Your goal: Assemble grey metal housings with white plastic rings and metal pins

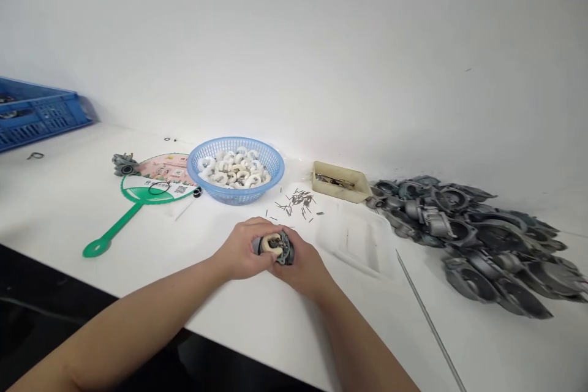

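Both my hands are closed around one grey metal housing [285,251], held just above the white table in the middle of the view. A cream-coloured ring-shaped float [271,244] sits in its open top. My left hand [245,250] grips the left side, its thumb by the float. Around the right side wraps my right hand [305,266], its fingertips partly hidden. Beyond the hands, a blue plastic basket [236,197] holds many white ring-shaped floats [239,165]. Small dark pins [301,199] lie scattered on the table between basket and hands.
At right is a heap of grey metal housings [459,220], with a thin metal rod [429,321] before it. A cream tray [342,193] holds small parts near a clear plastic lid [353,242]. Left are a green-handled fan [117,226] and blue crate [46,113].
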Demonstrator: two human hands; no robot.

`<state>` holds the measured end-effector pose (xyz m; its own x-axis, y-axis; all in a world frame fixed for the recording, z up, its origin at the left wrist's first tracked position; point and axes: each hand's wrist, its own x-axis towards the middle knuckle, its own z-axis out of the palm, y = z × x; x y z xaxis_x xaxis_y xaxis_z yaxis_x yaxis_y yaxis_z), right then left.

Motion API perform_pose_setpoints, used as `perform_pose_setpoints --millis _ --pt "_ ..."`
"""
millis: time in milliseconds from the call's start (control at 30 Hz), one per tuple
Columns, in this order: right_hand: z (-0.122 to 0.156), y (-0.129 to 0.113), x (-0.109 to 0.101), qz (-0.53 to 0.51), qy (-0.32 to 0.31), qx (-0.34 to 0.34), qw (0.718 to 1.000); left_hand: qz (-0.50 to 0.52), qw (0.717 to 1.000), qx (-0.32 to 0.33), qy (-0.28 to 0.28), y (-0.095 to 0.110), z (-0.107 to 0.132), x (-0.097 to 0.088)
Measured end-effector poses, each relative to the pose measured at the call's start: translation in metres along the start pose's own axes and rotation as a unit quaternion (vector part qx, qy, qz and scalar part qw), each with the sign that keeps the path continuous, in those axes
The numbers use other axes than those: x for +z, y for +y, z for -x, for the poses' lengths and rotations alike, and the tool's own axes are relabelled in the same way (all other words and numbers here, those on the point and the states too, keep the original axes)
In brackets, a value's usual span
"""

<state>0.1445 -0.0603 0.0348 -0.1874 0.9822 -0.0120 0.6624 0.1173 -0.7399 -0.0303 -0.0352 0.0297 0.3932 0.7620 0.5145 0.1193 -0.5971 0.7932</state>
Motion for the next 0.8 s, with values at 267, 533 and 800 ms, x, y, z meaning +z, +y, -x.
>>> perform_pose_setpoints --millis 267,533,800 --pt "0.0013 0.0004 -0.0004 -0.011 -0.005 -0.013 1.000 0.080 0.995 -0.061 0.002 -0.0010 0.0012 -0.0013" --pt "0.0019 -0.0036 -0.0021 -0.015 -0.007 -0.017 1.000 0.092 0.992 -0.087 -0.011 -0.0051 0.0018 0.0028" --pt "0.0011 0.0034 0.0006 0.003 -0.007 -0.013 1.000 0.014 1.000 0.010 -0.016 -0.0020 -0.0015 -0.0008"
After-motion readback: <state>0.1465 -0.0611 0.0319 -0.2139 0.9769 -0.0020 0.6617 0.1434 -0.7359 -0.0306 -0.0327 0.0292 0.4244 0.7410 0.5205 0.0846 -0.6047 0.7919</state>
